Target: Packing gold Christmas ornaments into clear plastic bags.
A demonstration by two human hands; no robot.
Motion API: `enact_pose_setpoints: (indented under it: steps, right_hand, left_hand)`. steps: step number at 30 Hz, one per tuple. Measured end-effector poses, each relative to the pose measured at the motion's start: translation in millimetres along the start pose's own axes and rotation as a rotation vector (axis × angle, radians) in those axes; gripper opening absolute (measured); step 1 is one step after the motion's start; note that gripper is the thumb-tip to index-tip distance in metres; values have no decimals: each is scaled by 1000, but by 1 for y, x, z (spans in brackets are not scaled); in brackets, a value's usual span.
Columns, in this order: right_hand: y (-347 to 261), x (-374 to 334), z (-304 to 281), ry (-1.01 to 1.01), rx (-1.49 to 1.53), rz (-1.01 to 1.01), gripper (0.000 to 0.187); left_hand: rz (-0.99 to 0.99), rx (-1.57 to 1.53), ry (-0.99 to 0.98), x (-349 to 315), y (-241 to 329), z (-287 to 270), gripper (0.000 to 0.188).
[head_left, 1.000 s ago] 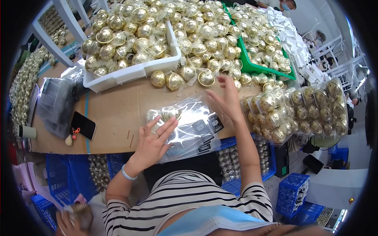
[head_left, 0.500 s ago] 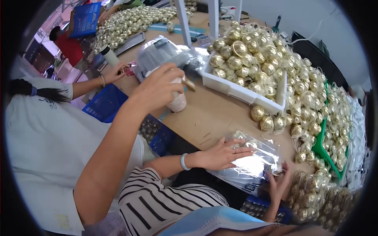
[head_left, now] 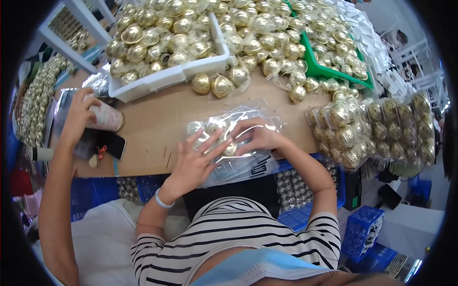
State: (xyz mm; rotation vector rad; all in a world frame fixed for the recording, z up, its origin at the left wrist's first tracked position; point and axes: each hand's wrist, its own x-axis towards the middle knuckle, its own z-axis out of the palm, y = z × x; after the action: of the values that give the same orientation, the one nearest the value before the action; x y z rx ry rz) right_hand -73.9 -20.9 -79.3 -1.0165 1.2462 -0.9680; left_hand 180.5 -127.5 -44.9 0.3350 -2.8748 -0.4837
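Note:
A clear plastic bag [head_left: 267, 125] with gold ball ornaments [head_left: 231, 148] inside lies near the table's front edge. My left hand [head_left: 191, 162] rests on it with fingers spread and stretched over the balls. On the bag's other side, my right hand [head_left: 260, 136] has its fingers and thumb bent in around the plastic at the balls, the tips close to the left fingers. Below my hands, more flat clear bags [head_left: 243, 169] with dark print are stacked, sticking out past the table edge.
A white bin [head_left: 167, 76] heaped with gold balls stands behind, beside a loose pile and a green tray [head_left: 329, 74]. Filled clear packs [head_left: 343, 136] stand right. At left, a co-worker's hand [head_left: 78, 114] grips a pinkish cylinder [head_left: 107, 117] near a phone [head_left: 112, 144]. Blue crates [head_left: 300, 217] sit below.
My view has swung right. My right hand has moved from the bag's right edge inward to the balls, near my left hand, which stays spread on the bag.

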Motion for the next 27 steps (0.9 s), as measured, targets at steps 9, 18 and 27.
enact_pose_setpoints:
  steps: [9,18,27]
  right_hand:
    - [5,-4,6,-27,-39,-41,33]
    - [-90,-20,-118,1020,-1000,-11,10]
    - [-86,80,-310,1476,-481,814,81]
  left_hand:
    - [-14,36,-15,-4,15,-3,73]
    - [-27,116,-48,4,18,-9,69]
    - [3,129,15,-6,3,3,73]
